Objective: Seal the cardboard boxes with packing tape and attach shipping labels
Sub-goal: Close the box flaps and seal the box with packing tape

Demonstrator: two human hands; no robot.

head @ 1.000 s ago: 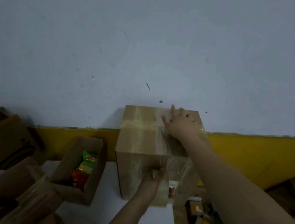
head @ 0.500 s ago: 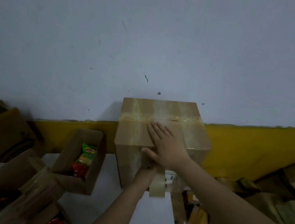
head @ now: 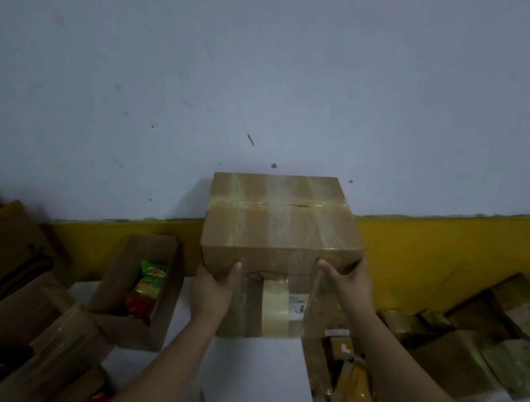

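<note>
A closed cardboard box (head: 282, 223) stands on the white table against the wall, with shiny clear tape across its top. My left hand (head: 213, 290) grips its front left edge, thumb on the front face. My right hand (head: 347, 282) grips the front right corner, with the thumb in front and the fingers round the side. Between my hands a roll of packing tape (head: 276, 304) hangs against the front face. A small white label (head: 297, 302) shows just right of the roll.
An open box (head: 109, 281) with snack packets stands to the left. More open cartons (head: 18, 319) crowd the lower left. Flattened and wrapped parcels (head: 475, 339) pile up on the right. A grey wall with a yellow band (head: 436, 255) backs the table.
My right hand slid off the box top down to the front right corner. My left hand let go of the tape roll and took the front left edge.
</note>
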